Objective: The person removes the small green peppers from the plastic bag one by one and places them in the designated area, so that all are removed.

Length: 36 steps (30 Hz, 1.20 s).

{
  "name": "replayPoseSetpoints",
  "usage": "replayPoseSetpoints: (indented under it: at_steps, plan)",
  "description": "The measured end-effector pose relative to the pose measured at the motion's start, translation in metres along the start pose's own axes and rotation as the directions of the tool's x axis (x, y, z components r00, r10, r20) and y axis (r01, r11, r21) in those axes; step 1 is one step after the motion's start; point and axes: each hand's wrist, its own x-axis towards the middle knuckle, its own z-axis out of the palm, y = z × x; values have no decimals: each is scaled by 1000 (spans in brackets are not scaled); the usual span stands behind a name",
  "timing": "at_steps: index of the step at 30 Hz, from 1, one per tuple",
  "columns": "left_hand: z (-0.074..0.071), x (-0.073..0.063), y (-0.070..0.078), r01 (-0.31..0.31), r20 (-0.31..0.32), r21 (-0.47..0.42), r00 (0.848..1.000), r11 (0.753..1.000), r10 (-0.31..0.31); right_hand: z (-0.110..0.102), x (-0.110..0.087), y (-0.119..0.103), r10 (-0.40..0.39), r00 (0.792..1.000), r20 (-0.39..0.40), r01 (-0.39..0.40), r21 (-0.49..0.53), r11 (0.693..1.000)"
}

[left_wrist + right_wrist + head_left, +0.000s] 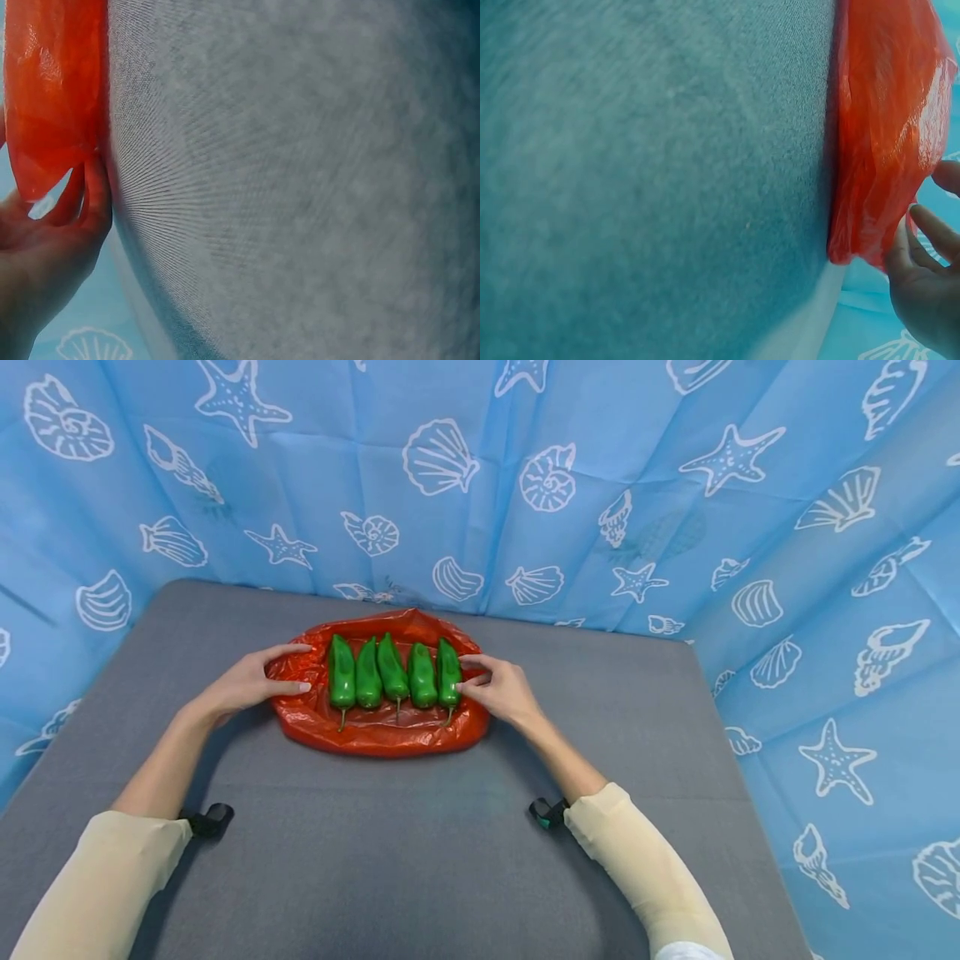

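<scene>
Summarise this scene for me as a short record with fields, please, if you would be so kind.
peppers: five, green, side by side in a row
bag: red plastic, its opening spread around the peppers
left hand: touching the bag's left end
right hand: touching the bag's right end, beside the rightmost pepper
unclear: whether either hand grips the bag firmly
table: gray, under the bag
curtain: blue with a white seashore pattern

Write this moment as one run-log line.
red bag: open on gray table | green peppers: five, side by side inside | left hand: at bag's left end | right hand: at bag's right end
</scene>
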Motion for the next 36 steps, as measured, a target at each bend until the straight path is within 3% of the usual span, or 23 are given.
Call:
replayPoseSetpoints:
  at_steps: [13, 19, 26, 36]
  plan:
    - [0, 2, -2, 19, 27, 14, 999, 1000, -20, 9, 4, -4, 27, 995, 93, -17, -100, 995]
    - [-1, 1, -2, 14, 30, 21, 999, 1000, -15, 16, 5, -8, 11, 992, 124, 12, -182, 983]
    - [-2, 1, 1, 15, 23, 28, 1000, 999, -15, 25, 5, -10, 11, 993, 116, 22, -276, 961]
    - [-1, 2, -1, 17, 37, 37, 999, 999, -19, 28, 3, -7, 1, 997, 72, 16, -238, 971]
